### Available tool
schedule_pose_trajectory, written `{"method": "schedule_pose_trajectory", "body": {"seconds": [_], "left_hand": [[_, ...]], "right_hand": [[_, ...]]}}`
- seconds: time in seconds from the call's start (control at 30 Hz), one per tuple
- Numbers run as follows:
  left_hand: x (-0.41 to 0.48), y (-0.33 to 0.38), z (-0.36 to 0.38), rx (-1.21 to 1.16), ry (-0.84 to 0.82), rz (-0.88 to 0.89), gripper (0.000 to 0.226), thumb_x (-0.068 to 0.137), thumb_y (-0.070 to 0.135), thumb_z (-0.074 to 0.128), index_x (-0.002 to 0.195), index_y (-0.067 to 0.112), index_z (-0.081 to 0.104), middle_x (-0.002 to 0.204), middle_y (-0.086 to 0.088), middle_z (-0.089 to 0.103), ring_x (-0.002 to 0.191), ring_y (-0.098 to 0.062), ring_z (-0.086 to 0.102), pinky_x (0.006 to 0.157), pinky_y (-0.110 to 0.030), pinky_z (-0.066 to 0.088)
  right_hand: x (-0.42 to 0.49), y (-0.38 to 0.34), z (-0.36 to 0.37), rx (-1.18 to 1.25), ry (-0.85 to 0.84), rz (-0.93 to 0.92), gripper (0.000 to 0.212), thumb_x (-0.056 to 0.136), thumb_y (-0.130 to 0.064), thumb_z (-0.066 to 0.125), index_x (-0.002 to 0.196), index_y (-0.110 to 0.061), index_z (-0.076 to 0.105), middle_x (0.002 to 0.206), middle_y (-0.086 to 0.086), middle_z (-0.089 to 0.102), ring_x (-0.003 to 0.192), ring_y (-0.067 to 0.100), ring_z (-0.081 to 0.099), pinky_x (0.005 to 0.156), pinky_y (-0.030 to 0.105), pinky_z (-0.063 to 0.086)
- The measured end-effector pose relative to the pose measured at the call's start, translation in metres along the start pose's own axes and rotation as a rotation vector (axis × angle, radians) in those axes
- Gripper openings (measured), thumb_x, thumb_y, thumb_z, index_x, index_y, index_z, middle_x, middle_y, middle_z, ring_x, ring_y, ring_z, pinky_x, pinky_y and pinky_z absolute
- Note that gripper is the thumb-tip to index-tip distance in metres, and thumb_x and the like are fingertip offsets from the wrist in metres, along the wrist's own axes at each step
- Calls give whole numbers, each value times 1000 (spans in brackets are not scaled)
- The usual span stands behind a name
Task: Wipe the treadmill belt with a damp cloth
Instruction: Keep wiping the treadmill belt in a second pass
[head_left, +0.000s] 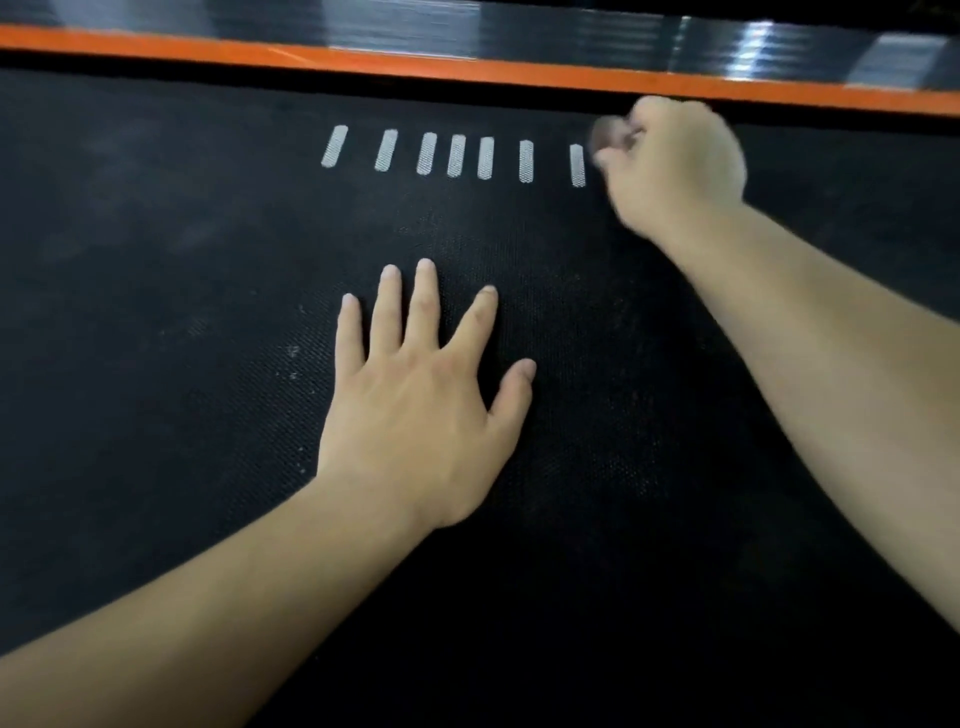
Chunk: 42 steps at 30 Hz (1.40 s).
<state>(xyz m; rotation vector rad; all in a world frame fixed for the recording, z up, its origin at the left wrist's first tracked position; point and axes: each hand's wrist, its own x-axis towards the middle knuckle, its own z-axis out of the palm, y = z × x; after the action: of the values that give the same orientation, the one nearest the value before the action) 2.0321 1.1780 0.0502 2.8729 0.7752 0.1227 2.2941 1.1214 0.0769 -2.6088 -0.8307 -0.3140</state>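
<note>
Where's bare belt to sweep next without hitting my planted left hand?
Bare belt lies left of the left hand, below the white dashes and orange rail; another free patch sits between the two forearms. Crowded: upper right, where the right hand grips a small blurred wad beside the last dash.

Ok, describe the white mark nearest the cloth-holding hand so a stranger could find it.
Find the orange strip along the far edge of the black belt. Just below it runs a row of short white marks. Yours is the rightmost mark visible, the only one right beside the right hand, which grips a small greyish cloth.
</note>
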Motion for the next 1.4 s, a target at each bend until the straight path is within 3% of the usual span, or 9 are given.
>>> {"method": "schedule_pose_trajectory", "body": {"seconds": [0.1,0.27,0.43,0.57,0.83,1.03,1.17,1.33,1.4], "left_hand": [[0,1,-1,5,-2,-3,72,96,69,11,160,37,17,170,-12,6,157,-31,-4,126,-54,-1],[1,-1,1,-4,20,10,72,98,69,13,161,35,17,170,-13,7,157,-32,-5,126,-54,-1],[0,1,0,-7,20,2,72,97,69,12,160,36,16,170,-12,6,157,-32,-6,125,-54,-1],[1,1,1,-9,23,15,71,97,69,13,160,35,18,170,-13,7,157,-32,-5,126,-54,-1],[1,0,1,-13,11,7,71,97,69,14,160,36,17,170,-13,6,157,-32,-5,126,-54,-2],[1,1,2,0,-7,2,71,97,69,15,159,36,19,170,-13,8,157,-33,-3,126,-54,-2],[0,1,2,1,-4,-1,69,98,69,17,160,36,19,170,-13,8,157,-33,-3,126,-54,-2],[0,1,2,4,-22,-1,68,98,68,20,159,36,20,170,-13,7,157,-33,-3,125,-54,-2],[0,0,1,-4,-30,-7,68,98,68,21,159,36,20,170,-13,6,157,-32,-4,125,-54,-2]], "right_hand": [[-19,-25,7,48,-138,-258,26,90,-47,62,97,-22,62,94,3,58,85,25,53,71,36,43],[33,0,-1,-32,28,152,28,90,-44,59,107,-22,63,111,4,68,105,31,62,81,39,48],[25,-13,9,-3,-86,-100,26,90,-48,60,101,-25,62,100,1,58,91,23,53,77,37,44],[42,18,-7,-65,24,202,27,89,-42,58,105,-20,63,109,11,67,103,34,63,79,38,46],[3,48,-27,-16,43,216,32,87,-49,60,93,-17,63,92,7,64,95,33,62,71,34,42],[-84,25,-43,-67,-102,-194,27,91,-48,62,86,-23,53,87,5,50,78,25,47,65,33,35],[-74,44,-52,-110,16,92,28,90,-48,60,90,-19,60,96,12,59,90,36,57,69,37,41],[-144,10,-50,26,-108,-295,27,89,-47,64,84,-21,57,82,0,47,72,21,46,61,31,34],[-133,29,-58,21,-90,-153,29,88,-48,65,80,-23,54,81,0,52,73,25,52,61,32,37]]}}
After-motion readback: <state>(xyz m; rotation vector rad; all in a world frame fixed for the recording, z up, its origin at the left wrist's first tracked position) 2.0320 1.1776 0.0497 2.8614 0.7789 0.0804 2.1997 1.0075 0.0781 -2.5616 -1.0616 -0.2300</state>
